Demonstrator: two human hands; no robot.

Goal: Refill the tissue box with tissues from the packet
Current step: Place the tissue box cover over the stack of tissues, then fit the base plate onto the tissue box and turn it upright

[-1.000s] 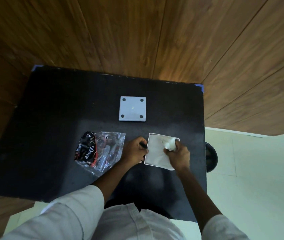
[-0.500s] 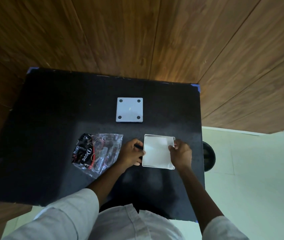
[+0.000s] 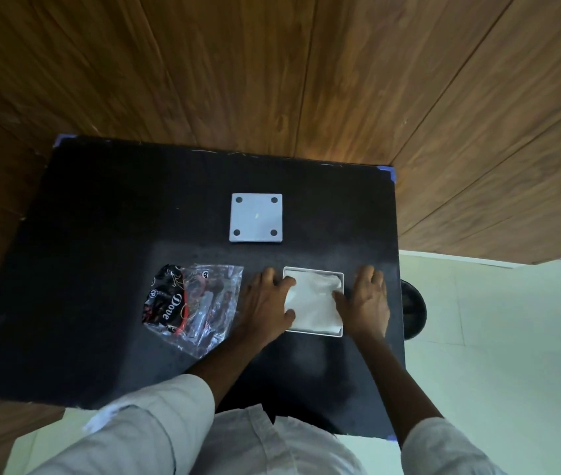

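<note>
A white square tissue box (image 3: pixel 314 270) lies on the black table (image 3: pixel 94 234) near its right edge, top off, with white tissues (image 3: pixel 313 305) filling it. My left hand (image 3: pixel 265 303) rests flat against the box's left side, thumb and a fingertip on the tissues. On the right side my right hand (image 3: pixel 367 299) lies flat, fingers spread, thumb on the tissues. The clear plastic packet (image 3: pixel 193 303) with black "Dove" print lies crumpled just left of my left hand.
A pale square plate with four holes (image 3: pixel 256 217) lies behind the box, mid-table. A dark round object (image 3: pixel 415 310) sits on the light floor just past the table's right edge. Wooden panelling stands behind the table.
One second ago my right hand was pushing a bunched tissue into the box. Both hands have since spread flat at the box's sides, thumbs on the tissues.
</note>
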